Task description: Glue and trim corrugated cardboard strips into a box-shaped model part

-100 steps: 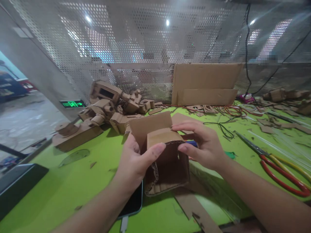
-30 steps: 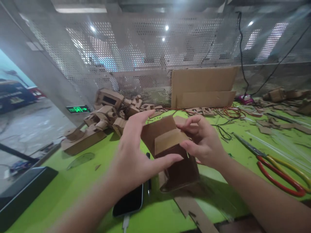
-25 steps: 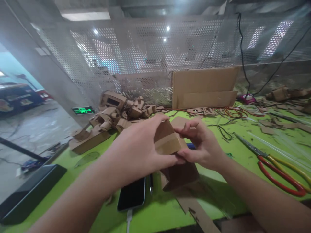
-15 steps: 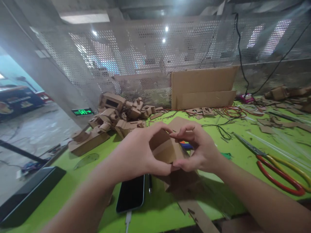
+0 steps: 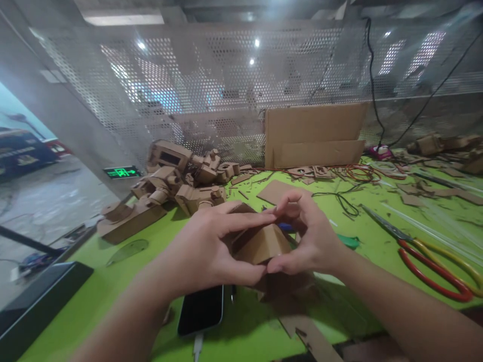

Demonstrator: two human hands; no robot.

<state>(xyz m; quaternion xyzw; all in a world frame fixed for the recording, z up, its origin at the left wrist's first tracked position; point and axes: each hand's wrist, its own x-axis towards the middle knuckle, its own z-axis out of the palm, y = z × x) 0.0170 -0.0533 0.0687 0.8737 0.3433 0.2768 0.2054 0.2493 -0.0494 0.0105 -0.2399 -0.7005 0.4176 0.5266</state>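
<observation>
Between my two hands is a folded cardboard piece [image 5: 264, 242], held a little above the green table. My left hand [image 5: 215, 246] grips its left side, with the thumb along the near edge and the fingers over the far edge. On the opposite side, my right hand [image 5: 309, 234] pinches the piece with thumb and fingertips, close to the left hand's fingertips. The underside of the piece lies in shadow, partly hidden by my hands. Below the left hand lies a black-screened phone [image 5: 201, 311] with a white cable [image 5: 197, 347] plugged in.
Orange-and-yellow-handled scissors [image 5: 426, 261] lie at the right. Cardboard assemblies [image 5: 169, 176] are heaped at the back left. A large cardboard sheet [image 5: 315, 136] leans on the perforated screen. A cardboard strip [image 5: 309, 332] lies near the front edge; a dark box [image 5: 41, 301] stands at the left.
The cardboard piece has tilted and looks flatter, its opening narrower. My left fingers have straightened across its far edge. The view has shifted slightly.
</observation>
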